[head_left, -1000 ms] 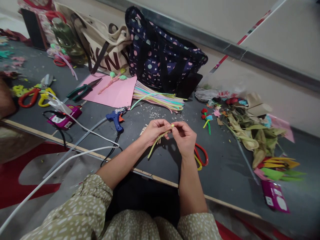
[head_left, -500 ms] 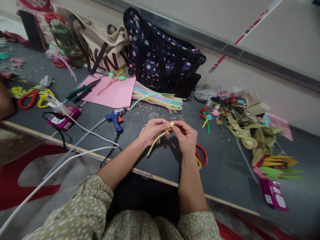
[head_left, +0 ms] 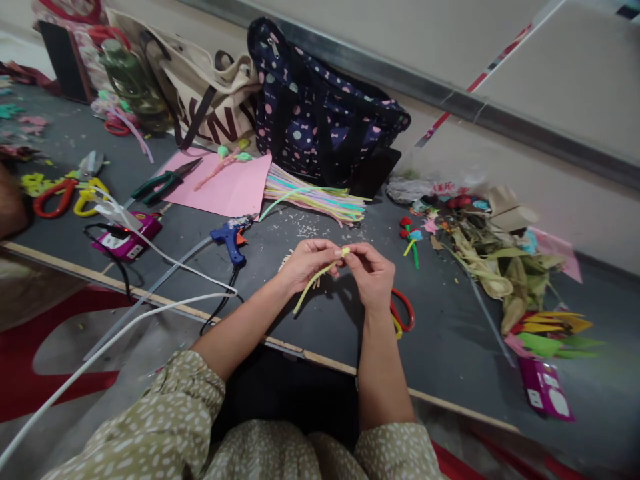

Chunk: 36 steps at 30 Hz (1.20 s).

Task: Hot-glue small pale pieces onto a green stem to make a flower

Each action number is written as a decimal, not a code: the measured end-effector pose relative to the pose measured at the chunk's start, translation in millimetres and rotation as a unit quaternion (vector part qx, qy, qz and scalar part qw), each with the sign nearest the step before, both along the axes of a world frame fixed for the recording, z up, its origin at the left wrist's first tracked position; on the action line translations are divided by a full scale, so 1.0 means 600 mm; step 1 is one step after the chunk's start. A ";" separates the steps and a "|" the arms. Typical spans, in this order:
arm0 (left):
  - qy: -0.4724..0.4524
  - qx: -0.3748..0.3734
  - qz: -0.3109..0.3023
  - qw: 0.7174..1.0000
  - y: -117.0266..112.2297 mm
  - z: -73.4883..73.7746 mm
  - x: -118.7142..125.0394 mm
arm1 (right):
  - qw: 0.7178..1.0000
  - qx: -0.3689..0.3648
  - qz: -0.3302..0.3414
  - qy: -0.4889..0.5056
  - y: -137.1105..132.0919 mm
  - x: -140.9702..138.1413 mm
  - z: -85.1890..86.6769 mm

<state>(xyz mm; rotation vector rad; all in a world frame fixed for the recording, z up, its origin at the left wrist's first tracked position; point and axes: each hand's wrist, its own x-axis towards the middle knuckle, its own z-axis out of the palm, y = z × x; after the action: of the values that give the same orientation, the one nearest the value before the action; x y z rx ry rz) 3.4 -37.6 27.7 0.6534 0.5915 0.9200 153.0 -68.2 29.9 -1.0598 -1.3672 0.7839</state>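
My left hand (head_left: 309, 262) and my right hand (head_left: 373, 274) meet over the dark grey table (head_left: 320, 327). Both pinch the top end of a yellow-green pipe cleaner (head_left: 311, 285), whose loose tail hangs down to the left below my left hand. A pair of red and yellow scissors (head_left: 403, 311) lies on the table just right of my right wrist. A bundle of pastel pipe cleaners (head_left: 315, 195) lies behind my hands.
A blue glue gun (head_left: 229, 238) with its cable lies left of my hands, past it a pink sheet (head_left: 225, 184), green pliers (head_left: 159, 182) and more scissors (head_left: 65, 194). Two bags (head_left: 320, 120) stand at the back. Dried husks and paper scraps (head_left: 505, 267) pile at the right.
Both hands keep their pinch on the pipe cleaner's end with only small finger motion. The view has shifted slightly.
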 end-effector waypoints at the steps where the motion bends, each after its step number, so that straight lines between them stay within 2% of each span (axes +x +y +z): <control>1: 0.003 0.001 0.004 1.000 0.000 0.000 0.000 | 1.000 0.009 -0.001 -0.005 -0.001 -0.001 0.001; 5: 0.012 0.009 0.024 1.000 0.000 -0.001 0.001 | 0.998 0.034 -0.013 -0.041 -0.003 -0.004 0.001; 11: 0.019 0.053 0.064 0.996 -0.003 -0.007 0.007 | 0.997 0.014 -0.036 -0.068 -0.002 -0.007 -0.012; 17: 0.021 0.082 0.102 0.991 -0.007 -0.007 0.010 | 0.999 0.003 -0.036 -0.041 -0.001 -0.012 -0.015; 24: 0.004 0.039 0.065 0.997 -0.006 -0.007 0.007 | 0.999 0.006 -0.030 -0.024 -0.001 -0.013 -0.001; 36: 0.000 0.038 0.074 0.997 -0.011 0.000 0.010 | 0.999 0.021 -0.030 -0.032 -0.007 -0.014 -0.007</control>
<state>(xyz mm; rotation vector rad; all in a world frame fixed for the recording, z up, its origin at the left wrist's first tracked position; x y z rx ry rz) 9.3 -44.2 27.8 0.6834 0.6127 1.0848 144.6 -72.1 25.7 -1.0948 -1.3941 0.6794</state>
